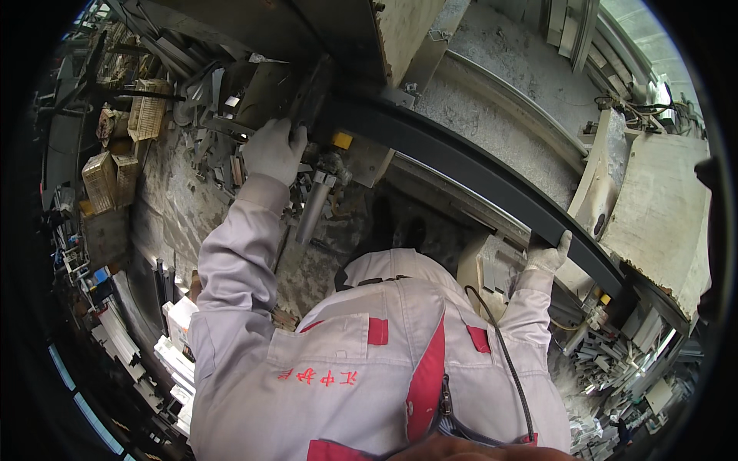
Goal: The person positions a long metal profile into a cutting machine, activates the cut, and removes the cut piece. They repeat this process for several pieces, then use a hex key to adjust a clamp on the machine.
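Observation:
A long dark grey metal bar (pixel 477 165) slants across in front of me, from the upper middle down to the right, over a machine bed. My right hand (pixel 547 255), in a pale glove, is closed on the bar's near edge toward its right part. Its thumb points up along the side, and the other fingers are partly hidden. My left hand (pixel 275 152), also gloved, is beside dark machine parts just left of the bar's left end. Its thumb is spread from the fingers, and nothing shows in it. Whether its fingertips touch the machine cannot be made out.
Below the bar's left end are a yellow block (pixel 342 140) and a silver cylinder (pixel 314 207). A pale machine panel (pixel 655 207) stands at right. Metal offcuts (pixel 607 361) lie low at right. Wicker-like baskets (pixel 148 110) stand at left, and a large metal housing (pixel 415 34) rises ahead.

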`<state>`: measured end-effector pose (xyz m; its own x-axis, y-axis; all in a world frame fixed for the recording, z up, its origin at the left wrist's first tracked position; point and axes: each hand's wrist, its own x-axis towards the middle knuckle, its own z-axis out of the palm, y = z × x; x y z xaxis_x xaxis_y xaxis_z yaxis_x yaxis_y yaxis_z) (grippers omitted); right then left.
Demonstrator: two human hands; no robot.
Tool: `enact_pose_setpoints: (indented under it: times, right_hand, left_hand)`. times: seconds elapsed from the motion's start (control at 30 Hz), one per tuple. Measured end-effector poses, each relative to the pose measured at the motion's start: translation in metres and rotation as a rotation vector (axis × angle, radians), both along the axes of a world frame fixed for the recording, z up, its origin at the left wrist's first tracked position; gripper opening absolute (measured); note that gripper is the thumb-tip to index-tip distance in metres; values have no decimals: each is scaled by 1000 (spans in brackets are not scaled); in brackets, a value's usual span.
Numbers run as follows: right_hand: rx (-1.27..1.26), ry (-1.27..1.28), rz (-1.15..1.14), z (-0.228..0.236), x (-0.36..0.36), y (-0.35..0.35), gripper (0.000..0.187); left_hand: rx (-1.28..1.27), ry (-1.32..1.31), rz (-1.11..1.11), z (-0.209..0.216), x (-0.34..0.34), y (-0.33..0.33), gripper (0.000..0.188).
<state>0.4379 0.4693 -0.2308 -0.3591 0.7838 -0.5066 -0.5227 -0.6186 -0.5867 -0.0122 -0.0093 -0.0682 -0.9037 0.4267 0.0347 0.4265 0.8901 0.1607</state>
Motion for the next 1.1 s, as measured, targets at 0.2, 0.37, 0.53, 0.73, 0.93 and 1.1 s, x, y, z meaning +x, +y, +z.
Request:
enact_pose_setpoints:
  times: [0.2, 0.37, 0.53, 0.73, 0.93, 1.1]
  right_hand:
    - [-65, 8, 1, 3, 7, -5, 56]
    - [-85, -251, 201, 42, 9, -25, 44]
    - [488, -1077, 777, 135, 7, -63, 18]
    - [1793, -1371, 715, 190, -51, -44, 104]
    - [2008, -1510, 881, 134, -62, -6, 118]
    - [2000, -1481, 870, 117, -59, 12, 116]
  left_hand:
    - [15, -44, -3, 9, 9, -8, 36]
    - [30, -78, 28, 18, 13, -4, 40]
    - [-9, -37, 51, 16, 14, 3, 47]
    - [-24, -91, 70, 4, 2, 6, 46]
    - [1, -16, 52, -5, 1, 6, 44]
    - [-19, 14, 60, -10, -8, 16, 46]
